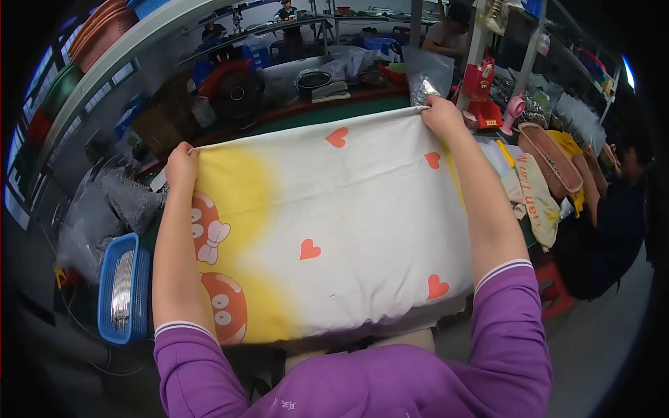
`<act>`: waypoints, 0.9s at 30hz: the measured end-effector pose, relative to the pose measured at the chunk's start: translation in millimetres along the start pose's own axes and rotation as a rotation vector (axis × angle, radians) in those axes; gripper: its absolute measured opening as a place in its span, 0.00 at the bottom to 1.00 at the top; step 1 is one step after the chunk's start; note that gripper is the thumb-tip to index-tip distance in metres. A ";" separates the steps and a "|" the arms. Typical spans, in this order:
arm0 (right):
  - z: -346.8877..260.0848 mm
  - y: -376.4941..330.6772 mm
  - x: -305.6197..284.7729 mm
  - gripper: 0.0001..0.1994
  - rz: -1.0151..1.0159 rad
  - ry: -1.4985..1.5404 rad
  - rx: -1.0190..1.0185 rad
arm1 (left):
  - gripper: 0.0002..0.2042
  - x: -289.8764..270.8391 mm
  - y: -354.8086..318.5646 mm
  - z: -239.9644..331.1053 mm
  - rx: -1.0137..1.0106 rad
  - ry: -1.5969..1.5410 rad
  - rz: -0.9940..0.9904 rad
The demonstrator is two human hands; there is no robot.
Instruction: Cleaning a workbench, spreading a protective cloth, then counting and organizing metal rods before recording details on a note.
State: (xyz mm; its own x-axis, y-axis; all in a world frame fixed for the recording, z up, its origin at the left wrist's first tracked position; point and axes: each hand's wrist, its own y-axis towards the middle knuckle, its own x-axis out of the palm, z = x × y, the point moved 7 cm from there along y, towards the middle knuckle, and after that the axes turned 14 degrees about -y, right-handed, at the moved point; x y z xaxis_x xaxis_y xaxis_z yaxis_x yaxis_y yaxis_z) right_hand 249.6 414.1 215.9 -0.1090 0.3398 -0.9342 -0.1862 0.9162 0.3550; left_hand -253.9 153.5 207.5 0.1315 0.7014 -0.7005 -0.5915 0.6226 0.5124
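One creased white-and-yellow cloth sheet [376, 209] bears coral hearts [310, 249] and orange cartoon figures [224, 313]. Left hand [182, 166] and right hand [443, 117] each pinch its far edge.

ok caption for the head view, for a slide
Left hand and right hand hold a heart-printed white-and-yellow cloth by its far edge.

Both arms extend forward, well apart. Left forearm [178, 258] runs nearly straight ahead; right forearm [490, 205] slants inward toward its hand. Left hand [182, 166] is closed, fingers curled in; right hand [444, 118] is likewise closed in a firm grip, set farther forward than the left, so the pair stands uneven.
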 end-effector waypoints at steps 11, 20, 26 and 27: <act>-40.3 34.2 162.7 0.07 0.066 -0.010 -0.142 | 0.09 128.0 -8.4 -86.0 -0.014 0.136 0.072; -48.5 27.6 133.0 0.21 0.334 -0.180 -0.171 | 0.18 130.3 -4.6 -75.6 0.012 0.243 -0.011; -130.2 -154.6 46.6 0.21 0.003 0.240 -0.890 | 0.23 60.1 -162.7 80.4 0.372 -0.276 -0.565; -117.1 -165.6 50.0 0.21 0.007 0.241 -0.885 | 0.23 49.1 -186.5 73.8 0.378 -0.274 -0.565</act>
State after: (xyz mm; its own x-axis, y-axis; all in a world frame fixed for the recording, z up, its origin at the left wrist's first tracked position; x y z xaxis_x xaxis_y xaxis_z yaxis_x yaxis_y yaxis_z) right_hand 160.6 254.5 114.7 -0.2953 0.1999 -0.9343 -0.8541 0.3830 0.3519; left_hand -78.4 97.4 114.1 0.5590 0.2684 -0.7845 -0.0659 0.9575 0.2807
